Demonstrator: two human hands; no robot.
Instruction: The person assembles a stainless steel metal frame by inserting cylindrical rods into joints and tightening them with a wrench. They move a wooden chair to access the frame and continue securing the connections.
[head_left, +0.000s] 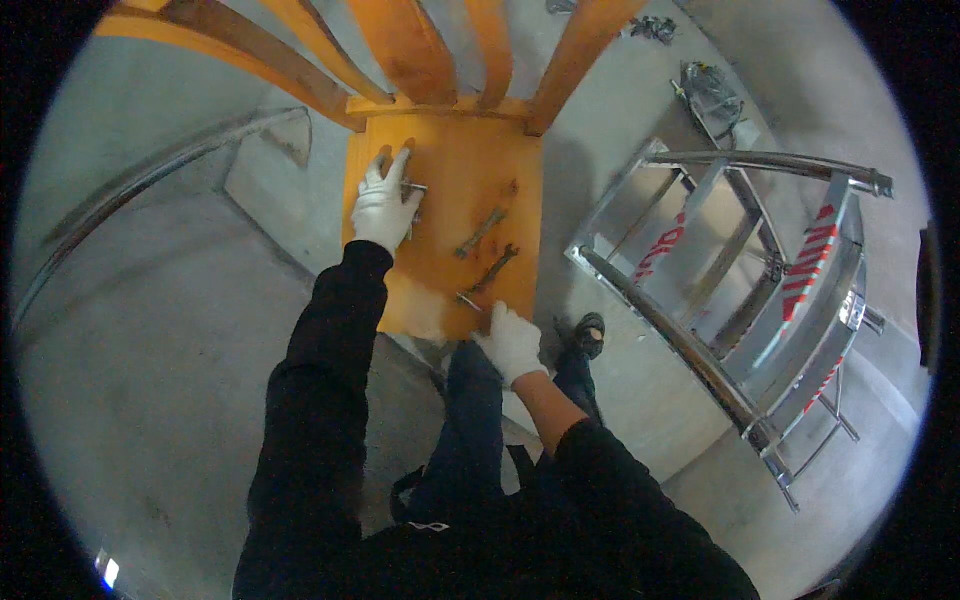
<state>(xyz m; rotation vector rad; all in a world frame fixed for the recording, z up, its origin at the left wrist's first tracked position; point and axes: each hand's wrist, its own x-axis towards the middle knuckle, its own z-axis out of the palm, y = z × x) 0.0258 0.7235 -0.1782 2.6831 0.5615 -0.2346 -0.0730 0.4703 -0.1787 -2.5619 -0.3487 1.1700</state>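
My left hand (380,208), in a white glove, rests over the left part of a wooden chair's seat (440,150). Its fingers stretch forward and stand apart, and a small metal piece (414,187) shows beside the thumb, partly hidden under the glove. At the seat's front edge is my right hand (514,346), also gloved, with its fingers curled together; what they hold, if anything, is hidden. Just left of its fingertips lies a thin silver metal piece (468,301). Two wrenches lie on the seat: a greenish-grey wrench (481,232) and a darker wrench (491,270) nearer me.
The chair's slatted back (410,50) rises at the far side. To the right, a metal frame with red-striped panels (720,270) lies on the concrete floor (180,370). A clear plastic bag (712,98) lies beyond it. A curved metal tube (150,185) spans the left side.
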